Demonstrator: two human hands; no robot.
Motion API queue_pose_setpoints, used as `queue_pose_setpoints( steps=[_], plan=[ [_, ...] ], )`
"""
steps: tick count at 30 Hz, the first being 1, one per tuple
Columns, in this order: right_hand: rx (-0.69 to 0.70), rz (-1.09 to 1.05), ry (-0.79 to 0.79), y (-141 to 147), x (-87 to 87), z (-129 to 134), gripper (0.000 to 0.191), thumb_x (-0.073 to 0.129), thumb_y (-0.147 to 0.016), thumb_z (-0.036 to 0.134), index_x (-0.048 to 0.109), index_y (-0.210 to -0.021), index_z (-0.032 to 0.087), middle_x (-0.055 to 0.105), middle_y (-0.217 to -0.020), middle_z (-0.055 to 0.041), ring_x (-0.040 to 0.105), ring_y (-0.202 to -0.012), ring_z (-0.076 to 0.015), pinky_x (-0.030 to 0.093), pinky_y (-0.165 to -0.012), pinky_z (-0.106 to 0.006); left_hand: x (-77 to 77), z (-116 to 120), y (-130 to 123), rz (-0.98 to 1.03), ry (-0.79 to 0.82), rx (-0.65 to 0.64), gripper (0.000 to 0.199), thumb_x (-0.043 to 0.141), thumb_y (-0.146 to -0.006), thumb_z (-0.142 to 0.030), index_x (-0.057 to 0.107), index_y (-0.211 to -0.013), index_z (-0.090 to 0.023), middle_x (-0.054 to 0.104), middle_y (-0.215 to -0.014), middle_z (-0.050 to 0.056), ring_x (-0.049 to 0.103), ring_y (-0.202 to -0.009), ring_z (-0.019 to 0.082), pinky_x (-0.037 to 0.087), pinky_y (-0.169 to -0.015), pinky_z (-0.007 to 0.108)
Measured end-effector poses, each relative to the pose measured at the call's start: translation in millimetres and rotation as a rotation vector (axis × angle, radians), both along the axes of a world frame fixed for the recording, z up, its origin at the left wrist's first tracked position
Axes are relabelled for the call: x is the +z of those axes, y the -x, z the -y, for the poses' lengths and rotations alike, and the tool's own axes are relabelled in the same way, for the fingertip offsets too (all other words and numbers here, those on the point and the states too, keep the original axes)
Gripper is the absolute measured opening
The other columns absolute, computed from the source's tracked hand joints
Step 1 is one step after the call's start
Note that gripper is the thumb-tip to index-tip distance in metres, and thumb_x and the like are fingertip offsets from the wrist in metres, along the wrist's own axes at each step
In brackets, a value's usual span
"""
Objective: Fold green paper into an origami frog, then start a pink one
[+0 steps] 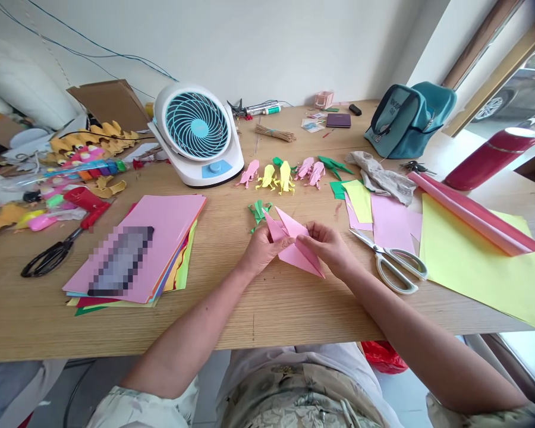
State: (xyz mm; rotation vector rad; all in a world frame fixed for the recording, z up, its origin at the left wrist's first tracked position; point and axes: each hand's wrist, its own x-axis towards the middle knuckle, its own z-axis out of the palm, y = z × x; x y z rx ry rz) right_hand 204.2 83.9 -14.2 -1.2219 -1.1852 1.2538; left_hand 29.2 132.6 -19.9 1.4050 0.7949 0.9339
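A pink folded paper [301, 260] with several pointed flaps is held between both hands above the wooden table. My left hand [265, 246] pinches its left side, thumb on top near the middle. On the right side, my right hand [325, 241] grips the paper with thumb and curled fingers. Just behind my left hand lies a green folded paper figure [258, 211]. Farther back stands a row of small folded figures, among them a yellow one [286, 177], a pink one [249, 173] and a green one [335, 166].
White-handled scissors [395, 261] lie right of my right hand, beside yellow sheets [472, 273] and a red bottle [493, 157]. At left are a stack of coloured paper [160, 238], black-handled scissors [53, 255] and a fan [198, 134]. A teal bag [399, 122] stands at back right.
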Motion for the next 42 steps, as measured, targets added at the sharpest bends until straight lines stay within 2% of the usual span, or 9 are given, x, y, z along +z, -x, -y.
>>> queue_pose_setpoints(
  steps=[6, 13, 17, 26, 29, 31, 35, 39, 42],
  plan=[
    [-0.010, 0.134, -0.072, 4.7, -1.4, 2.7, 0.044, 0.070, -0.075, 0.061, 0.055, -0.082, 0.020, 0.056, -0.069, 0.0022, 0.048, -0.062, -0.0123, 0.035, -0.055, -0.025, -5.5, -1.2, -0.2, -0.142, -0.071, 0.151, 0.034, 0.079, -0.071, -0.046, 0.068, -0.082, -0.016, 0.067, -0.079, 0.004, 0.063, -0.079, 0.020, 0.051, -0.070, 0.028],
    [0.026, 0.134, -0.099, 3.0, 8.6, 9.7, 0.050, 0.067, -0.077, 0.067, 0.055, -0.071, 0.019, 0.051, -0.066, 0.0016, 0.043, -0.060, -0.0116, 0.030, -0.053, -0.025, 2.8, 2.6, -1.0, 0.006, 0.043, 0.040, 0.036, 0.084, -0.067, -0.044, 0.069, -0.085, -0.017, 0.071, -0.083, 0.003, 0.065, -0.085, 0.022, 0.052, -0.076, 0.029],
    [0.064, 0.096, -0.093, 2.5, 11.2, 10.4, 0.051, 0.065, -0.077, 0.069, 0.056, -0.070, 0.019, 0.050, -0.064, 0.0020, 0.041, -0.060, -0.0114, 0.030, -0.054, -0.026, 5.7, 4.5, -1.4, 0.056, 0.122, 0.034, 0.038, 0.086, -0.063, -0.043, 0.069, -0.084, -0.017, 0.070, -0.079, 0.002, 0.063, -0.078, 0.019, 0.051, -0.074, 0.029],
    [0.295, 0.095, -0.060, 9.4, 12.0, 14.0, 0.045, 0.064, -0.081, 0.064, 0.063, -0.081, 0.019, 0.062, -0.075, -0.0010, 0.056, -0.070, -0.0162, 0.047, -0.067, -0.030, 14.0, -1.3, 7.3, 0.034, 0.148, -0.012, 0.048, 0.089, -0.061, -0.041, 0.066, -0.095, -0.015, 0.069, -0.088, 0.000, 0.063, -0.079, 0.016, 0.049, -0.077, 0.028],
    [0.254, 0.133, -0.092, 7.1, 13.0, 14.4, 0.044, 0.063, -0.083, 0.063, 0.060, -0.076, 0.019, 0.060, -0.072, -0.0004, 0.054, -0.068, -0.0155, 0.046, -0.066, -0.030, 16.9, -2.4, 9.0, 0.011, 0.121, -0.050, 0.054, 0.089, -0.061, -0.042, 0.064, -0.101, -0.015, 0.070, -0.095, 0.003, 0.065, -0.085, 0.018, 0.050, -0.080, 0.029],
    [0.127, 0.136, -0.144, 3.6, 13.8, 13.1, 0.044, 0.061, -0.085, 0.062, 0.058, -0.075, 0.020, 0.058, -0.070, 0.0004, 0.053, -0.066, -0.0139, 0.045, -0.064, -0.028, 17.9, -2.4, 8.9, -0.017, 0.114, -0.089, 0.059, 0.089, -0.061, -0.044, 0.062, -0.105, -0.014, 0.071, -0.098, 0.005, 0.067, -0.088, 0.019, 0.051, -0.081, 0.031],
    [-0.092, 0.032, -0.143, -3.9, 14.1, 9.3, 0.041, 0.066, -0.083, 0.060, 0.060, -0.098, 0.022, 0.063, -0.083, -0.0005, 0.057, -0.069, -0.0124, 0.045, -0.063, -0.026, 17.2, -1.3, 8.0, -0.096, 0.055, -0.183, 0.061, 0.089, -0.061, -0.044, 0.058, -0.105, -0.015, 0.072, -0.093, 0.006, 0.068, -0.084, 0.019, 0.051, -0.077, 0.030],
    [0.087, 0.008, -0.004, -4.5, 10.7, 7.8, 0.048, 0.070, -0.078, 0.061, 0.066, -0.101, 0.019, 0.067, -0.086, -0.0035, 0.058, -0.072, -0.0143, 0.043, -0.061, -0.027, 14.3, 1.1, 7.7, -0.192, -0.045, -0.232, 0.055, 0.087, -0.066, -0.041, 0.054, -0.104, -0.018, 0.071, -0.089, 0.004, 0.069, -0.083, 0.019, 0.050, -0.073, 0.028],
    [0.095, -0.025, 0.045, -1.5, 6.5, 7.3, 0.051, 0.079, -0.067, 0.060, 0.068, -0.090, 0.016, 0.069, -0.084, -0.0045, 0.058, -0.072, -0.0157, 0.044, -0.063, -0.028, 12.3, 2.7, 7.1, -0.275, -0.108, -0.210, 0.050, 0.083, -0.071, -0.037, 0.053, -0.106, -0.019, 0.070, -0.088, 0.002, 0.069, -0.083, 0.019, 0.050, -0.073, 0.028]
  ],
)
